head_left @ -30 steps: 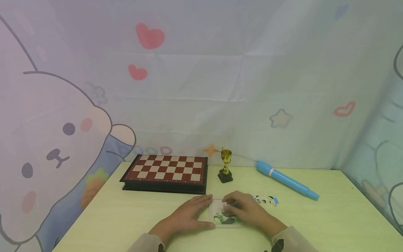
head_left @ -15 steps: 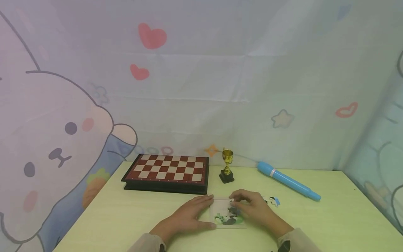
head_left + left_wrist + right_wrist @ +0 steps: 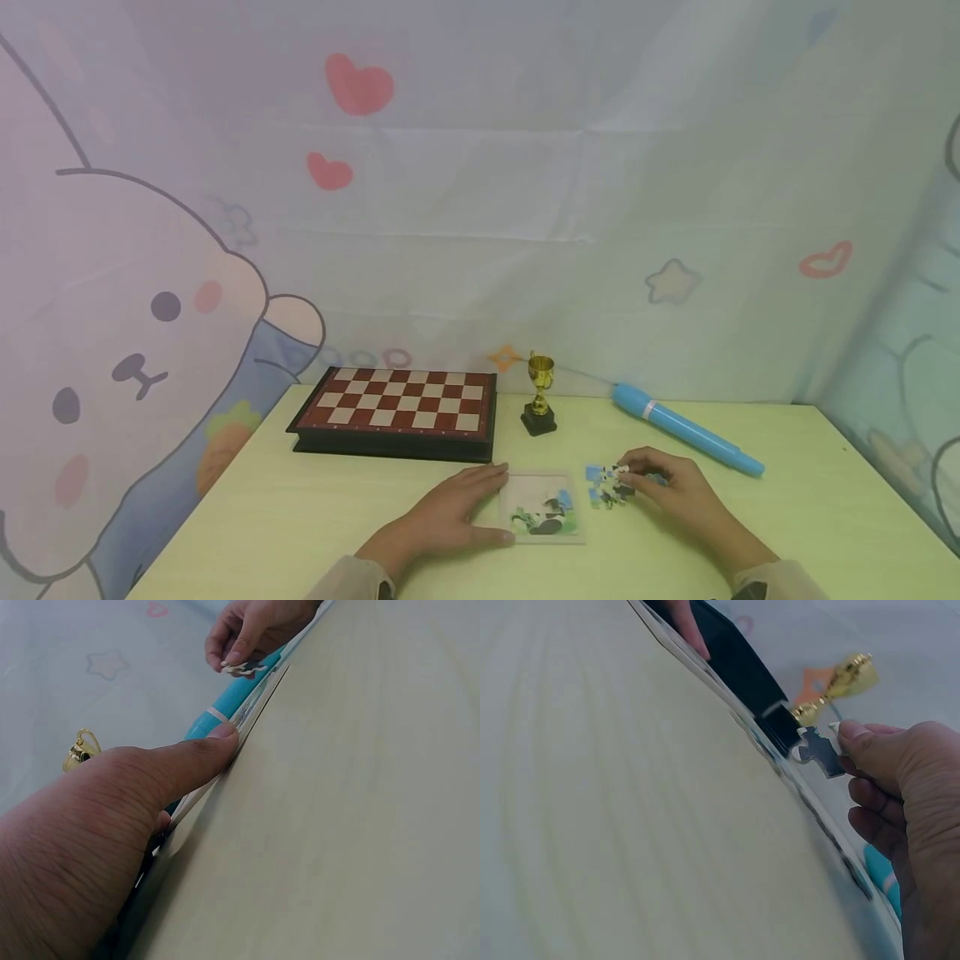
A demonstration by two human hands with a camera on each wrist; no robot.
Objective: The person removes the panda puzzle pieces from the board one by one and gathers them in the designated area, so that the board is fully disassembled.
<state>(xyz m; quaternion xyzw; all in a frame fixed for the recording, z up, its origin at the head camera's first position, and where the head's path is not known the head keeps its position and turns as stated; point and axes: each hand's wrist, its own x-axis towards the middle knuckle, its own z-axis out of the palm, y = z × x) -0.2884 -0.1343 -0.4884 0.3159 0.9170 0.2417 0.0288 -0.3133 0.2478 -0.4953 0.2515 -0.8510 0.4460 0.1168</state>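
At lower centre, the left hand [image 3: 447,510], thumb spread, touches the puzzle tray [image 3: 523,490]; lower right, the right hand [image 3: 673,490] pinches a puzzle piece [image 3: 823,754], apparently above loose pieces [image 3: 595,475].

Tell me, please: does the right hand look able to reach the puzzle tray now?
Likely yes. The right hand, pinching a puzzle piece, is just right of the puzzle tray; only flat puzzle pieces seem to lie between. The left hand is at the opposite edge, out of the way.

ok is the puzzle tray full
No, partly filled: puzzle pieces cover the lower part of the puzzle tray, while its upper left is bare.
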